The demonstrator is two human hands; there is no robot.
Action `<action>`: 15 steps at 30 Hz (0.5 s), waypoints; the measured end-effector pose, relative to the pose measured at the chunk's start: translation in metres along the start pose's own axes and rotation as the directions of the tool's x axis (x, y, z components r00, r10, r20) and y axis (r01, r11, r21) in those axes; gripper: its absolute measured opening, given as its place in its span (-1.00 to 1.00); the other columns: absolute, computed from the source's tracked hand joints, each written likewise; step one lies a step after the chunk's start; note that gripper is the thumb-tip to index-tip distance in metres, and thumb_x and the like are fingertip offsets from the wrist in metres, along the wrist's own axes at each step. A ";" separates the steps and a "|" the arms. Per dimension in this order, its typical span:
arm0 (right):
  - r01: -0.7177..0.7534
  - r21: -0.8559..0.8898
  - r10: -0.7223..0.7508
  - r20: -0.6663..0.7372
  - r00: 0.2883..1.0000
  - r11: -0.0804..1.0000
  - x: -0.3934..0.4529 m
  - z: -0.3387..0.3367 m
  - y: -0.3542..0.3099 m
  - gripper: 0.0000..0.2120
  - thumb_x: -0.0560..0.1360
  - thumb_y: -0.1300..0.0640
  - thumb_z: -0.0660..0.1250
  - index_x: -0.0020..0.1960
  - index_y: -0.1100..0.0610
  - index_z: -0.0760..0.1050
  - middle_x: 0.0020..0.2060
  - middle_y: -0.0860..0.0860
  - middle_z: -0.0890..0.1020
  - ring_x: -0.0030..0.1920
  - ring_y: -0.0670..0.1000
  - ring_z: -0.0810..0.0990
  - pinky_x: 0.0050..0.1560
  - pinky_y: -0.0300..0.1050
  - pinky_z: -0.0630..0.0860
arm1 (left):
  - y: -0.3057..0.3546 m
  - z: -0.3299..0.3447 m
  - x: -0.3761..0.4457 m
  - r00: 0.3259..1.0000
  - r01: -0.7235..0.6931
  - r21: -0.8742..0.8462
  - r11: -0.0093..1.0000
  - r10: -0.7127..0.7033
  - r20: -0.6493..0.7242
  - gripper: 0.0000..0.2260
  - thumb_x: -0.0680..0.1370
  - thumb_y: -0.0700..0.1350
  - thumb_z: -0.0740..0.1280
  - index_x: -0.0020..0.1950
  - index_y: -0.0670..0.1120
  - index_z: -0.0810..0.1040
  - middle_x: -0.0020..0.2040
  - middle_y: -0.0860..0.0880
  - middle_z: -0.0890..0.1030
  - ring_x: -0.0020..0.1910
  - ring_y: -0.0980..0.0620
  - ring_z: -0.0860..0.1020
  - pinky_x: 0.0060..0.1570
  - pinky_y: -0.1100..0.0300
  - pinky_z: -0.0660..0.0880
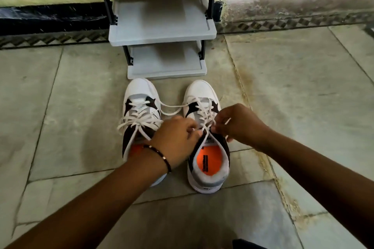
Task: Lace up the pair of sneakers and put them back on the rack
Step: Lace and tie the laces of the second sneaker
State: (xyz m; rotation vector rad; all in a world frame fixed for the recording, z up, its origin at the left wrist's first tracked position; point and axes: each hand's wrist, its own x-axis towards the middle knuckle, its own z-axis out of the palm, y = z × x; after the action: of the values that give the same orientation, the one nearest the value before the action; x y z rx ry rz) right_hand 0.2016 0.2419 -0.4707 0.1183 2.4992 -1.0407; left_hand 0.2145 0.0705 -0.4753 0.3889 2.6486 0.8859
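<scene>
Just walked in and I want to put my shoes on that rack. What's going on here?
A person is lacing a pair of sneakers on the floor in front of the grey rack. Both hands, left hand and right hand, pinch the white laces at the top of the right sneaker. The left sneaker sits beside it, laced, ends loose. The visible rack shelves hold no shoes yet.
</scene>
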 end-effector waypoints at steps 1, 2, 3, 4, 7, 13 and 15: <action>0.015 -0.016 -0.015 0.003 1.000 1.000 0.003 0.000 0.000 -0.91 0.39 0.20 0.44 -0.20 0.24 0.60 -0.20 0.19 0.68 -0.33 0.05 0.61 -0.24 -0.02 0.59 | -0.001 0.008 0.001 0.999 0.022 0.022 0.999 -0.023 0.030 -0.76 0.50 -0.01 0.28 0.12 -0.04 0.55 0.07 -0.11 0.55 -0.03 -0.05 0.54 0.05 0.13 0.47; 0.023 -0.015 -0.023 0.025 0.999 1.000 0.007 0.000 0.000 -0.92 0.38 0.21 0.44 -0.22 0.23 0.60 -0.22 0.17 0.67 -0.35 0.01 0.57 -0.25 -0.03 0.57 | -0.003 0.013 0.003 0.999 0.036 0.019 0.999 -0.036 0.035 -0.73 0.49 0.01 0.29 0.17 -0.01 0.52 0.12 -0.10 0.51 0.03 -0.05 0.52 0.09 0.11 0.46; 0.024 0.013 -0.024 0.063 0.998 1.000 0.011 0.000 -0.001 -0.93 0.39 0.22 0.44 -0.24 0.22 0.59 -0.26 0.15 0.65 -0.36 -0.02 0.55 -0.30 -0.04 0.56 | -0.004 0.018 0.005 0.999 0.038 0.000 0.999 -0.038 0.011 -0.71 0.48 0.02 0.30 0.18 0.00 0.51 0.13 -0.08 0.48 0.05 -0.04 0.51 0.09 0.12 0.45; 0.015 0.061 -0.021 0.104 0.994 0.998 0.013 -0.001 -0.004 -0.93 0.39 0.23 0.44 -0.26 0.20 0.59 -0.30 0.11 0.62 -0.36 -0.03 0.54 -0.37 -0.10 0.56 | -0.005 0.021 0.007 0.999 0.027 -0.023 0.999 -0.027 -0.025 -0.72 0.47 0.01 0.32 0.17 0.00 0.51 0.12 -0.05 0.46 0.04 -0.01 0.50 0.07 0.13 0.45; -0.008 0.211 -0.033 0.186 0.982 0.977 0.025 -0.003 -0.010 -0.95 0.40 0.27 0.42 -0.18 0.27 0.61 -0.35 0.09 0.60 -0.36 -0.02 0.53 -0.42 -0.22 0.47 | -0.010 0.027 0.012 0.995 0.025 -0.172 0.985 -0.040 -0.087 -0.82 0.42 -0.02 0.39 -0.02 -0.03 0.55 -0.02 0.00 0.48 -0.12 0.08 0.48 -0.08 0.21 0.44; -0.085 0.466 0.013 0.155 0.988 0.881 0.031 -0.003 -0.012 -0.84 0.50 0.22 0.32 -0.14 0.29 0.62 -0.37 0.14 0.62 -0.31 0.09 0.53 -0.37 -0.16 0.46 | -0.015 0.029 0.012 0.966 0.176 -0.546 0.819 -0.251 -0.066 -0.87 0.42 -0.10 0.41 -0.23 0.01 0.45 -0.30 0.10 0.54 -0.32 0.24 0.49 -0.26 0.42 0.42; -0.090 0.486 0.022 0.145 0.989 0.869 0.027 -0.003 -0.010 -0.84 0.50 0.22 0.31 -0.12 0.30 0.62 -0.36 0.15 0.61 -0.29 0.14 0.51 -0.34 -0.11 0.49 | -0.010 0.029 0.013 0.965 0.204 -0.556 0.806 -0.260 -0.022 -0.82 0.38 -0.03 0.44 -0.16 0.02 0.45 -0.24 0.11 0.54 -0.20 0.15 0.53 -0.13 0.27 0.48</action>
State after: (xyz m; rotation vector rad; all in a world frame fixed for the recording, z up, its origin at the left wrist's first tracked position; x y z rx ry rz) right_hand 0.1743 0.2343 -0.4734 0.2599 2.0447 -1.5842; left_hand 0.2122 0.0828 -0.5065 -0.1275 2.2995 1.5421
